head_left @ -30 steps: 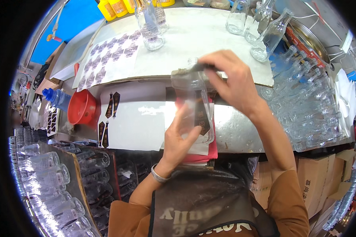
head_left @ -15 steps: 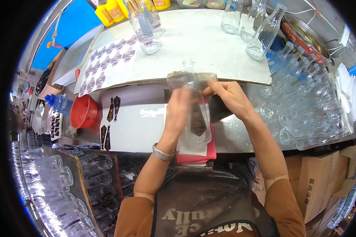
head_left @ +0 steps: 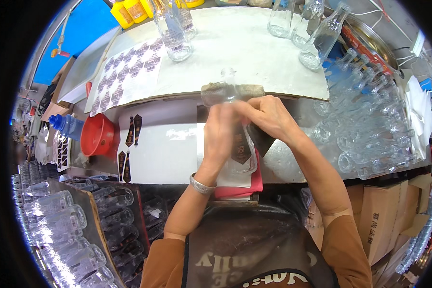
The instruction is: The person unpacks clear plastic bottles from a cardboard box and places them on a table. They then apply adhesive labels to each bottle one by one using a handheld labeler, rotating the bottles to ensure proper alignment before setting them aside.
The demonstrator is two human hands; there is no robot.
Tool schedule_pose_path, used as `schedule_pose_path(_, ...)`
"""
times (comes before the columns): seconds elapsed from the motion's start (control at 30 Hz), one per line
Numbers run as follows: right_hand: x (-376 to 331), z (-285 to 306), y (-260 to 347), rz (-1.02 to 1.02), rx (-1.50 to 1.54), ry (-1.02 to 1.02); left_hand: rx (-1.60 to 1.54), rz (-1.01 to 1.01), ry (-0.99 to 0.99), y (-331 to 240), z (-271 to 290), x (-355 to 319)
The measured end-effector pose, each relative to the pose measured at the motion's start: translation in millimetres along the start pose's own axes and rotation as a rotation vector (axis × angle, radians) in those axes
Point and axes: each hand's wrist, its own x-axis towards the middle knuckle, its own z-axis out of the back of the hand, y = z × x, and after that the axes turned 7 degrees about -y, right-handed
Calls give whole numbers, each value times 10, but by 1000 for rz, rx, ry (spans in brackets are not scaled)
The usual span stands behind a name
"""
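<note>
A clear glass bottle [head_left: 235,129] lies lengthwise in front of the person, its neck pointing away toward the white board, its body over a white sheet [head_left: 177,153] and a red cloth [head_left: 254,185] on the table [head_left: 293,163]. A dark shield-shaped label [head_left: 241,149] shows on its side. Both hands grasp it — the left hand [head_left: 221,132] lies over the bottle's upper side with the fingers curled around it, a silver bangle [head_left: 200,185] on that wrist, and the right hand [head_left: 269,115] clamps the shoulder end, its fingers touching the left hand.

Just left of the bottle, more dark labels [head_left: 133,130] sit on the white sheet. Further left stand a red bowl [head_left: 97,135] and a blue bottle [head_left: 67,126]. Beyond the hands, a raised white board [head_left: 240,53] carries a sheet of small labels [head_left: 129,72] and several upright glass bottles [head_left: 175,33] — others [head_left: 317,36] stand at its far right. Heaps of empty clear bottles lie to the right [head_left: 369,129] and lower left [head_left: 57,216]. Cardboard boxes [head_left: 389,211] sit under the table's right side.
</note>
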Motion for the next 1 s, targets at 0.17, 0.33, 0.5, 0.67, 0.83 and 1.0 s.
schedule_pose_path(0.17,43,-25,-74,-8,52,-48,-69,48,-9,-4,-39,-5)
schedule_pose_path(0.33,3,4,83,-46,-72,-46,-24,81,10,-99,-15,-28)
schedule_pose_path(0.5,-30,52,-133,-60,154,-25,-119,149,52,16,-1,12)
schedule_pose_path(0.67,-308,185,-191,12,673,-168,-279,250,15,-21,142,-55)
schedule_pose_path(0.83,-33,107,100,431,40,-430,-215,231,-33,-189,183,-170)
schedule_pose_path(1.0,99,159,328,578,-96,-353,-180,212,-41,-103,401,-301)
